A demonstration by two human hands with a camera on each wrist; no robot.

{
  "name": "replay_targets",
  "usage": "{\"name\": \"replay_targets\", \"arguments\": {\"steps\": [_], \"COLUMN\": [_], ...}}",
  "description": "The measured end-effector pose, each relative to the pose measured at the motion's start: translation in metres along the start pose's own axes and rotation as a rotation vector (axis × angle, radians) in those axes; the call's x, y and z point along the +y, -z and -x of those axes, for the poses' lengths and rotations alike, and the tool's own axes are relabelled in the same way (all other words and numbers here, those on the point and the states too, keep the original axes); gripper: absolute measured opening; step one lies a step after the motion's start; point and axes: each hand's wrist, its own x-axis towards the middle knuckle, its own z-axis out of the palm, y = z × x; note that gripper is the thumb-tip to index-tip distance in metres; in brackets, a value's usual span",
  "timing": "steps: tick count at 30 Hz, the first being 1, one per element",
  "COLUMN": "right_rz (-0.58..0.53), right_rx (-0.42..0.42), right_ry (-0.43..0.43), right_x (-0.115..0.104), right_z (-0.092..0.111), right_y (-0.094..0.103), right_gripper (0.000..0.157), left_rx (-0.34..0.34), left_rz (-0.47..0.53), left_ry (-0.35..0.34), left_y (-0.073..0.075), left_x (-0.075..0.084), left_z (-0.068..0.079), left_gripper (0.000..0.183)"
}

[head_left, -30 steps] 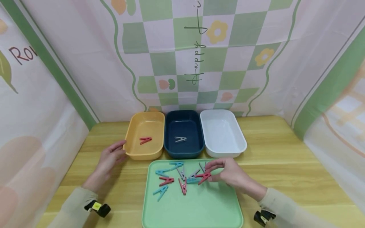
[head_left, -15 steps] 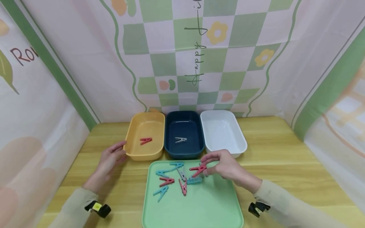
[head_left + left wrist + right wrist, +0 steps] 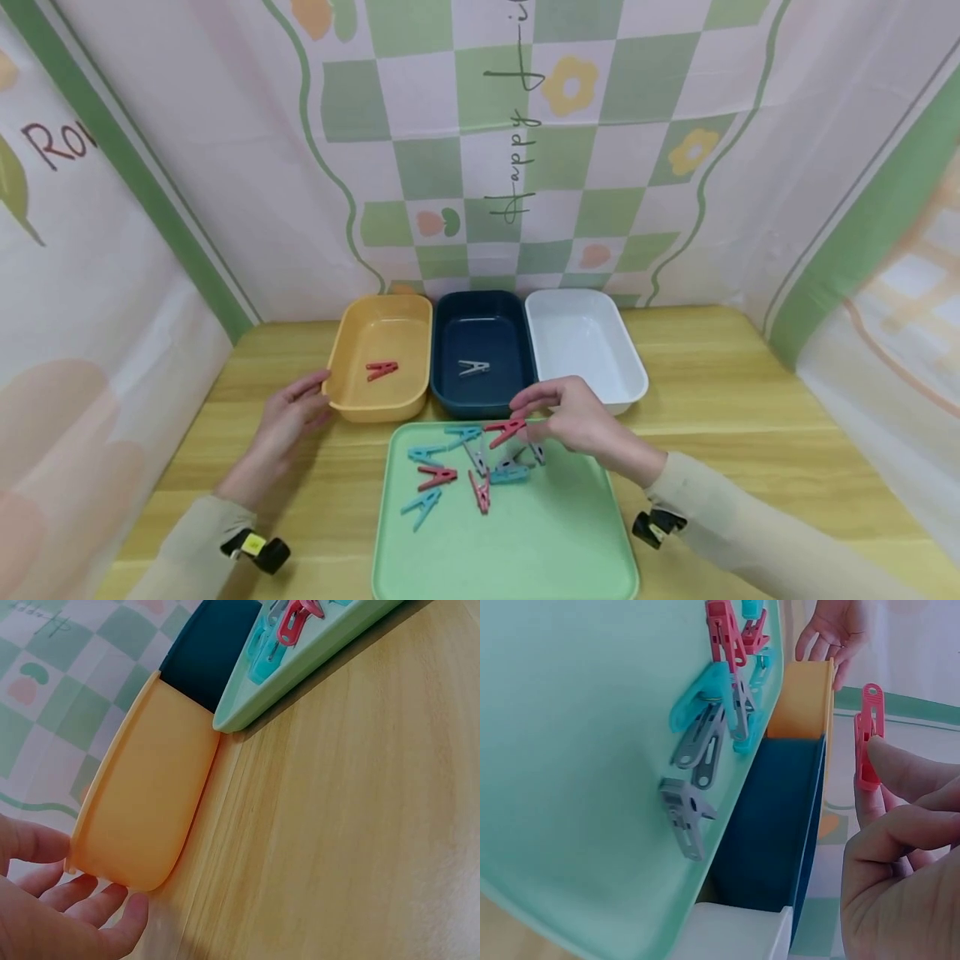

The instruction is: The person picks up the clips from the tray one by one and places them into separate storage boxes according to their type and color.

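Note:
A red clothespin [image 3: 506, 431] is pinched between the thumb and fingers of my right hand [image 3: 573, 421], held above the far edge of the green tray [image 3: 555, 533]. In the right wrist view the pinched red clothespin [image 3: 869, 739] points upward. On the tray lie several clothespins: blue ones such as a blue clothespin [image 3: 423, 506], red ones such as a red clothespin [image 3: 437, 477], and grey ones such as a grey clothespin [image 3: 684, 817]. My left hand [image 3: 288, 421] touches the outer left side of the yellow bin [image 3: 150, 787] with relaxed fingers.
Behind the tray three bins stand side by side: the yellow one, holding a red clothespin [image 3: 382, 370], a dark blue bin [image 3: 483, 321] with a grey clothespin [image 3: 473, 367], and a white bin [image 3: 581, 333]. A patterned cloth [image 3: 502, 150] hangs behind them.
My right hand has moved left and away from me, carrying the red clothespin from over the tray's pile to its far edge. My left hand stays at the yellow bin.

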Motion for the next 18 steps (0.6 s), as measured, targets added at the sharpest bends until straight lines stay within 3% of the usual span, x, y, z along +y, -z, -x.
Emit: {"name": "replay_targets", "arguments": {"steps": [18], "right_rz": [0.050], "right_rx": [0.030], "right_ry": [0.093], "right_x": [-0.030], "right_z": [-0.037], "right_y": [-0.017], "right_gripper": [0.030], "left_rx": [0.006], "left_rz": [-0.008], "left_ry": [0.004], "left_y": [0.000], "left_x": [0.001], "left_z": [0.001], "left_gripper": [0.058]}}
